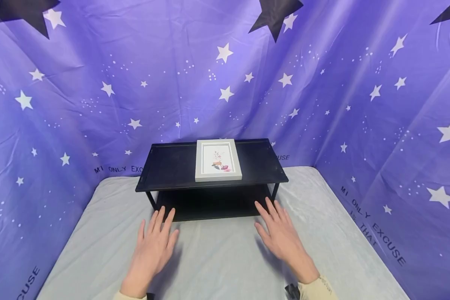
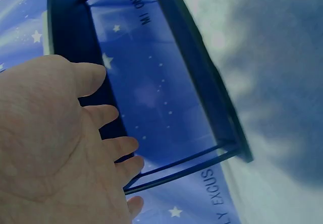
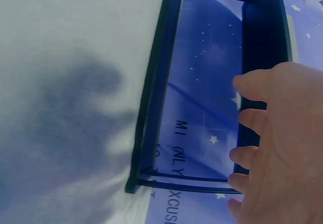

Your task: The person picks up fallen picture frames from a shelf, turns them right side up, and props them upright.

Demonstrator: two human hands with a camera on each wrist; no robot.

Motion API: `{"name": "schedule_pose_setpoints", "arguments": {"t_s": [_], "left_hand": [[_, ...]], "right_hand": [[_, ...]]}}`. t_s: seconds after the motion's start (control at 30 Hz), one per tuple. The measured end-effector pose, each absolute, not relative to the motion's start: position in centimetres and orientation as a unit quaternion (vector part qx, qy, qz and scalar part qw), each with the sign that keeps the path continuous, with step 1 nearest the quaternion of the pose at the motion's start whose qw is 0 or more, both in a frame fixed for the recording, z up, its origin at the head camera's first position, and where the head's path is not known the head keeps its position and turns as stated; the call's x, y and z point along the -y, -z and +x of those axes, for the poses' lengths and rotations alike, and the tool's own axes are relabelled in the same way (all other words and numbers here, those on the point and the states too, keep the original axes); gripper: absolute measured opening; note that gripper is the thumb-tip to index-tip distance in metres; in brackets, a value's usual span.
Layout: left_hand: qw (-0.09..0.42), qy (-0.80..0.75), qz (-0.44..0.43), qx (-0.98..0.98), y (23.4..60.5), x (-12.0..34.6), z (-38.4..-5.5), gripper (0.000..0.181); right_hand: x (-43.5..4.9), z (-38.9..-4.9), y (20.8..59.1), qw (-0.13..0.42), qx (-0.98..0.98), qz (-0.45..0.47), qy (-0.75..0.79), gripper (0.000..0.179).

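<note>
The left hand [image 1: 153, 246], empty and fingers apart, is before the shelf [image 1: 172, 164]. The frame [image 1: 218, 160] lies atop it near the front edge; a jolt could tip it off, should the right hand [image 1: 281, 236], likewise empty, knock a leg [image 1: 275, 191].

So it's a pale, soft-looking cover [image 1: 217, 258] with a little black two-tier shelf [image 1: 172, 166] standing right on it, over by the far side. Up on the top board there's a white picture frame [image 1: 199, 162] lying flat, plant-type print facing up, roughly mid-board.
</note>
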State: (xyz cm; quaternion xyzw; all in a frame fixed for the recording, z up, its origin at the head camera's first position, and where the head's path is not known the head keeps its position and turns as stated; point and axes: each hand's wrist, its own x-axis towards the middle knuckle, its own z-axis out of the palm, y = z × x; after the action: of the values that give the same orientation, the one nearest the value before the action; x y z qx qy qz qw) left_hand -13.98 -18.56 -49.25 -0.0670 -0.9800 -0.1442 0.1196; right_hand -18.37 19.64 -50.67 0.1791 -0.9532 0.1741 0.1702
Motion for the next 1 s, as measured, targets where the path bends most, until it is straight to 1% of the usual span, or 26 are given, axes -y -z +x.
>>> {"name": "schedule_pose_setpoints", "arguments": {"t_s": [0.13,0.23,0.3,0.37,0.47,0.53,0.6,0.7,0.77,1.0], "left_hand": [[0.127,0.148,-0.067,0.979,48.3,19.0,-14.2,0.062],[0.149,0.144,-0.078,0.975,47.7,19.3,-14.2,0.060],[0.184,0.139,-0.099,0.968,47.3,19.5,-14.3,0.058],[0.230,0.132,-0.129,0.956,46.5,19.6,-14.5,0.055],[0.289,0.119,-0.171,0.934,44.5,19.6,-15.2,0.051],[0.313,0.108,-0.187,0.925,42.9,19.6,-15.9,0.049],[0.326,0.094,-0.197,0.920,41.3,19.6,-16.6,0.048],[0.333,0.070,-0.202,0.918,39.1,19.6,-17.7,0.048],[0.326,0.064,-0.199,0.922,37.7,19.6,-18.4,0.048],[0.261,0.113,-0.163,0.945,33.6,19.1,-20.1,0.052]], "right_hand": [[-19.6,-18.4,49.8,0.186,0.950,0.187,-0.166,0.059],[-19.3,-18.3,48.6,0.185,0.951,0.187,-0.164,0.058],[-19.2,-18.2,47.7,0.189,0.949,0.188,-0.166,0.057],[-19.2,-18.2,46.6,0.198,0.946,0.189,-0.173,0.055],[-19.3,-18.4,44.6,0.210,0.940,0.192,-0.187,0.050],[-19.5,-18.9,43.1,0.217,0.936,0.194,-0.196,0.046],[-19.7,-19.5,41.7,0.221,0.934,0.196,-0.202,0.044],[-19.9,-20.5,39.9,0.225,0.931,0.196,-0.211,0.043],[-19.9,-21.2,38.8,0.226,0.930,0.195,-0.213,0.043],[-19.3,-23.5,35.1,0.235,0.923,0.207,-0.223,0.045]]}}
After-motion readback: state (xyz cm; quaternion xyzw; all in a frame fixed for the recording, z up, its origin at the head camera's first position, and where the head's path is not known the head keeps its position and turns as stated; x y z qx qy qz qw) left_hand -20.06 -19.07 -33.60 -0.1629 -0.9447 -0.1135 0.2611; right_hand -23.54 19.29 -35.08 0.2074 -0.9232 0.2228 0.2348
